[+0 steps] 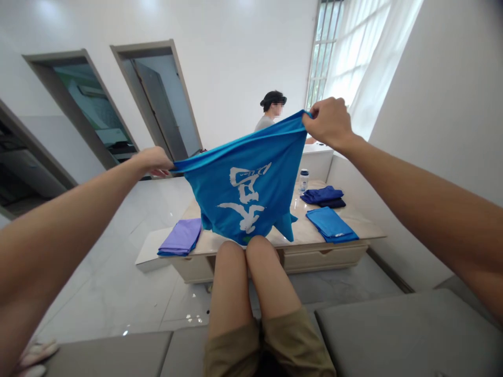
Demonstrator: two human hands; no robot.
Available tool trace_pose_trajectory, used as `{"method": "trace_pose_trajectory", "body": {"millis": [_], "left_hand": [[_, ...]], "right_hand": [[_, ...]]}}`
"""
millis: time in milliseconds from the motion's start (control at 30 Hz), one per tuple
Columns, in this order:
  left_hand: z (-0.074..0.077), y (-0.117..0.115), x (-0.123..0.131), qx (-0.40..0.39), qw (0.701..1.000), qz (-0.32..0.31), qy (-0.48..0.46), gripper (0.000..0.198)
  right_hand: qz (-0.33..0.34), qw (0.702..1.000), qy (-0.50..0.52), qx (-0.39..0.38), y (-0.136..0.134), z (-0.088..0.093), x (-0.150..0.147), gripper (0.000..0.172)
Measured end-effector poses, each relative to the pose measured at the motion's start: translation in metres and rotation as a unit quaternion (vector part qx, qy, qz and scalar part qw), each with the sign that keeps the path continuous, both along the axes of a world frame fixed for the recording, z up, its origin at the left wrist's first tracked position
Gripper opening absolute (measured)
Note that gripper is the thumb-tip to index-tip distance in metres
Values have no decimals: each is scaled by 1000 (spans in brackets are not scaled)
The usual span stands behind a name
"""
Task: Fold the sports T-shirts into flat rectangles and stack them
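A blue T-shirt [220, 183] with large white lettering hangs stretched in front of me, above my knees and the low table. My left hand [156, 158] is closed on its upper left corner. Higher up, my right hand [329, 121] pinches the upper right corner, so the top edge slopes up to the right. The lettering lies sideways, and a loose flap sticks out at the lower right. Behind it on the table, a folded purple cloth [181, 235] lies to the left and a folded light-blue cloth [330, 222] to the right.
The low table [369, 236] with drawers stands beyond my knees. On it are a dark-blue folded cloth [322, 195] and a bottle with a dark cap [304, 182]. Another person [267, 116] is behind the shirt. A grey sofa [412, 332] is beneath me.
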State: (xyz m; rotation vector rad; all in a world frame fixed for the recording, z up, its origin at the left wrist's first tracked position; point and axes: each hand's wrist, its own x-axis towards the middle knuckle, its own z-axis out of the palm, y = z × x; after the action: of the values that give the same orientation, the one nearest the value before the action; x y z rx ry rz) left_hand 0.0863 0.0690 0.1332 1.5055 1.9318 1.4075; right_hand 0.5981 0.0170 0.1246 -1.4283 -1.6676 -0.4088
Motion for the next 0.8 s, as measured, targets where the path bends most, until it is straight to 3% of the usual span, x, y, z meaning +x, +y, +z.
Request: {"method": "trace_pose_trajectory", "body": {"millis": [67, 133, 267, 367, 467, 600, 700, 800], "left_hand": [[-16, -2, 1, -91, 995, 45, 3, 24], [-19, -5, 0, -119, 990, 74, 14, 23], [1, -16, 6, -61, 996, 61, -26, 14], [12, -25, 19, -86, 992, 2, -90, 14], [8, -25, 27, -97, 988, -27, -117, 14], [-21, -4, 28, -107, 978, -33, -173, 18], [-57, 30, 33, -94, 970, -33, -223, 16], [-91, 76, 42, -72, 971, -11, -227, 8]], "right_hand": [[-21, 1000, -19, 2, 1, -2, 2, 52], [-30, 999, -29, -9, 5, -5, 8, 52], [-1, 1000, -19, -13, 16, -10, 30, 52], [61, 998, 9, -3, 15, -11, 38, 53], [54, 990, 88, -97, 8, -17, 33, 45], [42, 954, 223, -195, 27, -52, 18, 35], [62, 943, 263, -196, 71, -95, 2, 45], [124, 959, 210, -143, 119, -128, -23, 46]]}}
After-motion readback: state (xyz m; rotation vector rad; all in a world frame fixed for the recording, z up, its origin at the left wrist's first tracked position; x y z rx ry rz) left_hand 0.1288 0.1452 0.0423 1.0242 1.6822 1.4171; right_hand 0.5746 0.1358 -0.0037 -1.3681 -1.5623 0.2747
